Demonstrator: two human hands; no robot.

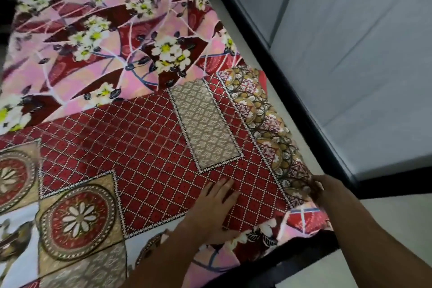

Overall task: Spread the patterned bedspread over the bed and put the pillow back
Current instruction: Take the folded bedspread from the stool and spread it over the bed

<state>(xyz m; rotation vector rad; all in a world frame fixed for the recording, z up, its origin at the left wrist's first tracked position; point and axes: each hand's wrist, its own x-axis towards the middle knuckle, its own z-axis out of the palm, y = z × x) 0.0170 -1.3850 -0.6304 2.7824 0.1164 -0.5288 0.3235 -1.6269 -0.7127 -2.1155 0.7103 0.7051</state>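
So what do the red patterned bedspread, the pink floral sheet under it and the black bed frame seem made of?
Red patterned bedspread: thin printed cloth, probably cotton, matte; it bunches where the right hand pinches its border. Pink floral sheet: similar printed fabric, softly creased at the near corner. Black bed frame: rigid, smooth, dark finish; metal or wood, cannot tell.

Your left hand [214,203] lies flat, palm down, fingers straight and slightly spread, while your right hand [319,188], at the end of an outstretched forearm, curls its fingers to pinch the edge of the bedspread [149,138].
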